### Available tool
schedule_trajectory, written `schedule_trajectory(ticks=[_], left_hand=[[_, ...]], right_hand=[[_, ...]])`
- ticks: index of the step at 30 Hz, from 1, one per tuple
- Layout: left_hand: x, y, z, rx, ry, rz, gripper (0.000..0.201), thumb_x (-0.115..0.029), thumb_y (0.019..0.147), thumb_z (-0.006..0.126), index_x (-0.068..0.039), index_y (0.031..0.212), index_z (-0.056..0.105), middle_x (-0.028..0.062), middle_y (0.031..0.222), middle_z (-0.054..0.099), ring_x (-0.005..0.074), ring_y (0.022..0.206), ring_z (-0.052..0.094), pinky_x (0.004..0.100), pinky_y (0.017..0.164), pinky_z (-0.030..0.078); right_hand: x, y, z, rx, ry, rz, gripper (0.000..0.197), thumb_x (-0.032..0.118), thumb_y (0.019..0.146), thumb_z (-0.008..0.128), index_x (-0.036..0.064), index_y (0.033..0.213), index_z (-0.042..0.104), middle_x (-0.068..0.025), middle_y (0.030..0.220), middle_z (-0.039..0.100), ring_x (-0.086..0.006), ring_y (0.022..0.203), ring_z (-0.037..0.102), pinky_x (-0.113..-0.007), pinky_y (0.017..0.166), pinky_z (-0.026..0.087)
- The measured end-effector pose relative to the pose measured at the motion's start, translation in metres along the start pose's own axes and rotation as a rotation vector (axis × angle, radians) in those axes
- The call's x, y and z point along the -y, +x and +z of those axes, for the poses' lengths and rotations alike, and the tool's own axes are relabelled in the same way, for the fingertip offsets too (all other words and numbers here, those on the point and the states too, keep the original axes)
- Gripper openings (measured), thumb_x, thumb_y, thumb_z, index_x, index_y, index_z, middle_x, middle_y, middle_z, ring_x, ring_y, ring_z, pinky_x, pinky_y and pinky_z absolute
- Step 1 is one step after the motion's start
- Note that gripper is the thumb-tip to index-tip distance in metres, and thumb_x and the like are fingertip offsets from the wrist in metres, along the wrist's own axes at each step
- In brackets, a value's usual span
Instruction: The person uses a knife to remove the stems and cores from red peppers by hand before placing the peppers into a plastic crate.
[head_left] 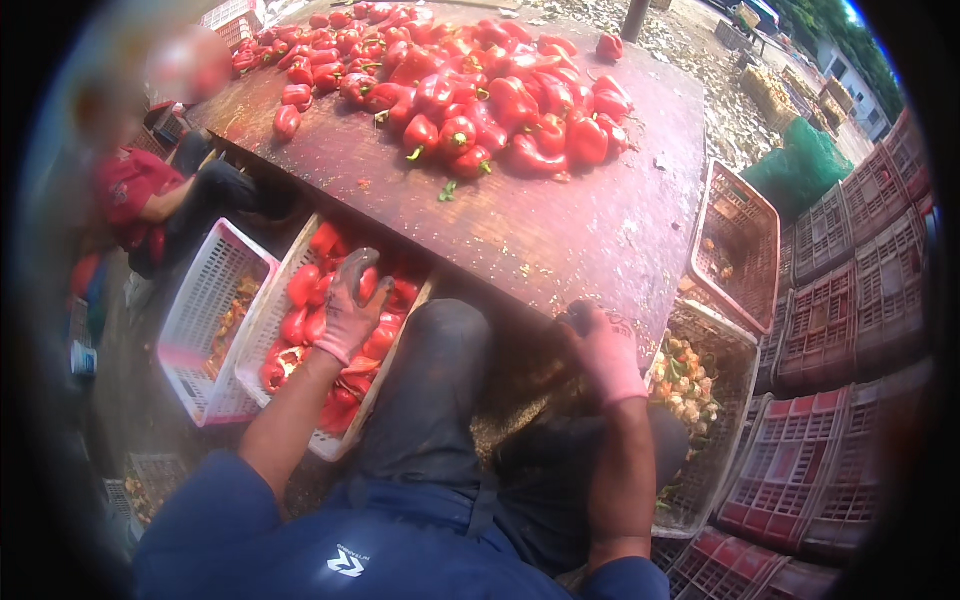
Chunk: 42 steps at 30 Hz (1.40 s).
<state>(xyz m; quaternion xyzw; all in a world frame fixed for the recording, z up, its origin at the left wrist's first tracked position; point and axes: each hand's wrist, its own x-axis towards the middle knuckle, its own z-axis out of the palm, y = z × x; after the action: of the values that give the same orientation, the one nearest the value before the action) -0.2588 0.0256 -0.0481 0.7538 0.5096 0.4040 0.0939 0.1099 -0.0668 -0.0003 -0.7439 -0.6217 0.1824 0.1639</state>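
Observation:
My left hand (350, 310), in a pink glove with dark, soiled fingers, is spread over a white crate (250, 365) of red bell peppers. The fingers are apart and touch or hover just above the peppers (301, 287); several in this crate look cut open. At the near edge of the table (640, 240), my right hand (603, 350), gloved likewise, has its fingers curled. Whatever it may hold is hidden by the glove. A large heap of whole red bell peppers (510, 100) lies across the far part of the tabletop, some with green stems.
A white crate with a pink rim (200, 340) stands left of the pepper crate. Pepper cores (685, 385) fill a crate by my right knee. Behind it is a reddish crate (740, 250); stacked crates (830, 320) line the right. Another person (140, 195) sits at the left.

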Motion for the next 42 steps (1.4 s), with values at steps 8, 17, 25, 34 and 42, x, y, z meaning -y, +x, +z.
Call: schedule_trajectory(ticks=[8,17,25,34,42], left_hand=[[-0.062,0.168,0.129,0.152,0.248,0.441,0.057,-0.03,0.084,0.077,-0.007,0.132,0.058,0.0179,0.132,0.058,0.0364,0.122,0.057,0.046,0.103,0.048],[-0.074,0.228,0.262,0.393,0.621,0.531,0.055,-0.025,0.084,0.071,-0.005,0.134,0.056,0.0153,0.138,0.054,0.0328,0.132,0.049,0.0475,0.112,0.037],[-0.057,0.249,0.274,0.371,0.797,0.435,0.054,-0.021,0.079,0.072,-0.01,0.13,0.06,0.0117,0.133,0.056,0.0303,0.124,0.052,0.0454,0.104,0.043],[-0.056,0.261,0.277,0.363,0.772,0.539,0.03,-0.02,0.082,0.068,-0.012,0.111,0.068,0.0122,0.119,0.063,0.0289,0.115,0.06,0.044,0.092,0.05],[-0.083,0.233,0.2,0.511,0.182,0.167,0.033,-0.025,0.084,0.073,-0.01,0.112,0.066,0.014,0.116,0.065,0.0339,0.111,0.063,0.0457,0.096,0.05]], right_hand=[[0.001,0.003,-0.004,-0.037,-0.013,-0.022,0.035,0.036,0.091,0.071,0.0082,0.112,0.066,-0.0174,0.093,0.073,-0.0367,0.091,0.071,-0.048,0.082,0.055],[-0.007,0.012,-0.016,-0.083,0.118,0.024,0.036,0.034,0.091,0.069,0.0074,0.115,0.065,-0.0178,0.095,0.071,-0.0356,0.092,0.07,-0.047,0.081,0.055],[-0.015,0.026,-0.018,-0.063,0.116,0.011,0.042,0.038,0.093,0.067,0.0041,0.116,0.062,-0.0196,0.092,0.071,-0.0372,0.088,0.071,-0.048,0.078,0.055],[-0.012,0.024,-0.02,-0.078,0.077,-0.002,0.041,0.037,0.092,0.068,0.0046,0.116,0.061,-0.0195,0.091,0.071,-0.0355,0.09,0.071,-0.047,0.079,0.055],[-0.014,0.025,-0.021,-0.319,0.451,0.156,0.031,0.028,0.095,0.066,0.0053,0.116,0.066,-0.021,0.101,0.072,-0.0396,0.096,0.07,-0.047,0.084,0.055]])
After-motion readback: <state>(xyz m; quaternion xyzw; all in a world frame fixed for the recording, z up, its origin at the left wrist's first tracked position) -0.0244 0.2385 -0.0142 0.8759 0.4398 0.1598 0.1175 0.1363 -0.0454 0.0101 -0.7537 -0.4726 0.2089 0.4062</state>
